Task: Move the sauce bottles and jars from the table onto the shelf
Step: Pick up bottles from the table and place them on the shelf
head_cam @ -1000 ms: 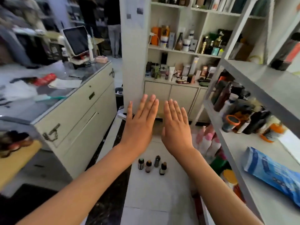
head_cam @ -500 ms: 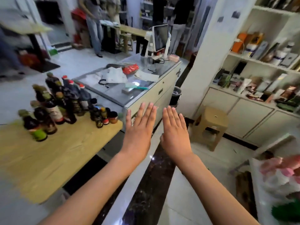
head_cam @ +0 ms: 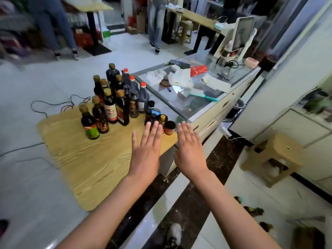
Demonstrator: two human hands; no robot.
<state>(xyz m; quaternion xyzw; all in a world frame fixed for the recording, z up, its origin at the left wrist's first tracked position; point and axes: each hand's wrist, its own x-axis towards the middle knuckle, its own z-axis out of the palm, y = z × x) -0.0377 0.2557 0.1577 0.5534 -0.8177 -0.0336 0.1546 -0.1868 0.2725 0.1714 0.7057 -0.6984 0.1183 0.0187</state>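
Observation:
Several dark sauce bottles [head_cam: 115, 103] stand clustered at the far end of a wooden table [head_cam: 93, 159]. A few small jars [head_cam: 169, 127] sit at the cluster's right edge, near the table corner. My left hand [head_cam: 146, 151] is flat and open, palm down, over the table just short of the small jars, holding nothing. My right hand [head_cam: 190, 150] is also flat and open, beside the table's right corner, empty. The shelf is out of view.
A glass-topped counter [head_cam: 194, 97] with papers and a screen stands right behind the table. A low wooden stool [head_cam: 274, 159] sits on the floor to the right by white cabinets [head_cam: 301, 133]. People stand in the background. Cables [head_cam: 53, 105] trail on the floor at left.
The view has swung left from the shelf to the table, bringing the bottles closer and more central. Both hands stay flat, open and empty, now near the jars.

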